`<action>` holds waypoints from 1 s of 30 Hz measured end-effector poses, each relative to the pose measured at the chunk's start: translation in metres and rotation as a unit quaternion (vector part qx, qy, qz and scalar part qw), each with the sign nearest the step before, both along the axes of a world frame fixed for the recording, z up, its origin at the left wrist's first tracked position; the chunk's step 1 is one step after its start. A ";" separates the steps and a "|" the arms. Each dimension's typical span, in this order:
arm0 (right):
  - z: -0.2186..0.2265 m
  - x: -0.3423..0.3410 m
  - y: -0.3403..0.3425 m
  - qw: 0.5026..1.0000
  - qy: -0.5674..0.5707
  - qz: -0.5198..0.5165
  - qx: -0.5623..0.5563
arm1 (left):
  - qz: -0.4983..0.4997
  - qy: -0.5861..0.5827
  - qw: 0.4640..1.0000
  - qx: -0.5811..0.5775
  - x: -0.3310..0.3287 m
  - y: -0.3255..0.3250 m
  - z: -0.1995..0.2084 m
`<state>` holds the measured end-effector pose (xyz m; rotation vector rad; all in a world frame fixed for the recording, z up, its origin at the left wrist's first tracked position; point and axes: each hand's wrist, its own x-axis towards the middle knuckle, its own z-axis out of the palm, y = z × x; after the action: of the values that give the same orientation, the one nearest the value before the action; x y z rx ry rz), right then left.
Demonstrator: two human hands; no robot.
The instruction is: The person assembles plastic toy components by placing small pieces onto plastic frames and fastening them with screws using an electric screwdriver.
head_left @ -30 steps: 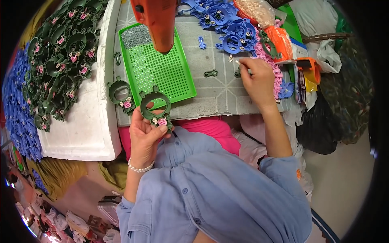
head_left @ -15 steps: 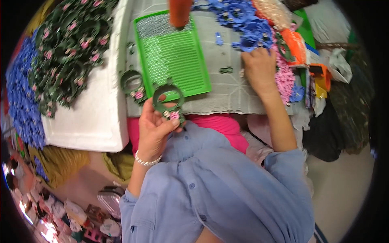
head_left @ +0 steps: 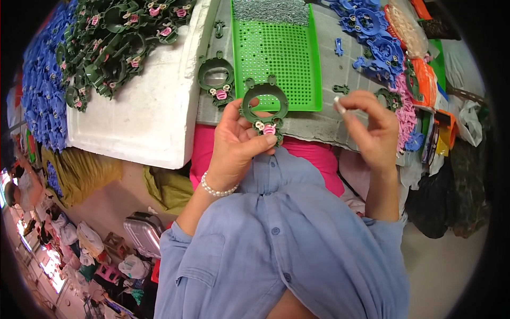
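Note:
My left hand is closed on a dark green plastic ring part, thumb in front near its lower end. Two small knobs stick up from the ring's top, and a pink piece with small cream rounds sits below the ring. To the right, my right hand pinches a small white piece between thumb and forefinger, held apart from the ring part. A similar green ring part lies on the grey work surface beside the tray.
Ahead stands a bright green perforated tray with small silvery pieces at its far end. A white foam board at left bears a heap of green parts. Blue parts and pink pieces lie at right.
My right hand has left the pink and blue pieces and come nearer, now with the small white piece. My left hand still holds the ring part. The view has shifted; the orange-red object is gone from it.

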<state>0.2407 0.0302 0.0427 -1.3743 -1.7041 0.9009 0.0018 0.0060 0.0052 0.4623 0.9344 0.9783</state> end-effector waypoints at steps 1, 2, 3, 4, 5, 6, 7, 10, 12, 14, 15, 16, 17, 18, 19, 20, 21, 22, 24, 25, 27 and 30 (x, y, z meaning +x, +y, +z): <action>0.000 -0.008 -0.003 0.998 0.050 0.021 -0.014 | -0.001 0.006 1.000 0.002 0.001 0.000 0.000; 0.003 -0.014 -0.004 0.997 0.057 0.045 -0.003 | 0.003 0.002 1.000 0.004 0.003 -0.001 0.000; 0.004 -0.020 -0.004 0.997 0.055 0.061 0.006 | 0.006 0.003 1.000 0.004 0.002 -0.001 0.000; 0.005 -0.027 -0.004 0.995 0.053 0.078 0.015 | 0.007 -0.003 1.000 0.007 0.002 0.000 0.000; 0.007 -0.037 -0.006 0.996 0.076 0.054 -0.008 | 0.009 -0.010 1.000 0.010 0.002 -0.001 0.000; 0.007 -0.042 -0.005 0.995 0.076 0.058 -0.009 | 0.013 -0.011 1.000 0.009 0.001 -0.002 0.000; 0.007 -0.046 -0.003 0.996 0.039 0.080 0.024 | 0.018 -0.006 1.000 0.012 0.001 -0.003 0.000; 0.008 -0.060 -0.003 0.992 -0.003 0.110 0.054 | 0.031 -0.003 0.999 0.016 0.003 -0.004 0.001; 0.004 -0.065 -0.003 0.982 -0.088 0.121 0.118 | 0.040 -0.004 0.999 0.018 0.004 -0.005 0.000; 0.005 -0.069 -0.004 0.974 -0.139 0.122 0.134 | 0.050 -0.005 0.998 0.048 0.004 -0.007 -0.002; 0.005 -0.071 -0.003 0.963 -0.187 0.120 0.150 | 0.053 -0.006 0.997 0.047 0.004 -0.008 -0.002; 0.004 -0.071 -0.002 0.963 -0.188 0.124 0.150 | 0.057 0.002 0.997 0.051 0.004 -0.008 -0.002; 0.002 -0.071 -0.002 0.965 -0.179 0.125 0.144 | 0.060 0.008 0.997 0.054 0.004 -0.008 -0.002; 0.000 -0.071 -0.001 0.968 -0.170 0.126 0.138 | 0.062 0.008 0.997 0.053 0.003 -0.008 -0.001; -0.003 -0.071 -0.001 0.967 -0.170 0.129 0.138 | 0.059 0.009 0.997 0.050 0.002 -0.008 0.000; -0.007 -0.071 -0.001 0.978 -0.122 0.111 0.126 | 0.054 0.009 0.997 0.047 0.002 -0.008 0.001; -0.011 -0.070 -0.001 0.986 -0.074 0.092 0.114 | 0.055 0.008 0.997 0.046 0.002 -0.008 0.001; -0.013 -0.070 -0.002 0.986 -0.076 0.093 0.114 | 0.050 0.010 0.998 0.048 0.002 -0.007 0.002; -0.018 -0.070 -0.002 0.994 -0.044 0.069 0.077 | 0.047 0.012 0.998 0.050 0.002 -0.007 0.001; -0.017 -0.071 -0.002 0.994 -0.045 0.070 0.077 | 0.051 0.013 0.998 0.043 0.003 -0.007 0.001; -0.014 -0.073 -0.003 0.977 -0.134 0.069 0.152 | 0.057 0.014 0.998 0.036 0.004 -0.007 0.001; -0.013 -0.077 -0.005 0.966 -0.178 0.058 0.180 | 0.069 0.012 0.997 0.039 0.004 -0.008 -0.002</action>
<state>0.1636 0.0250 0.0300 -1.2479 -2.1151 0.3852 0.0059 -0.0019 0.0035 0.4809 0.9623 1.1397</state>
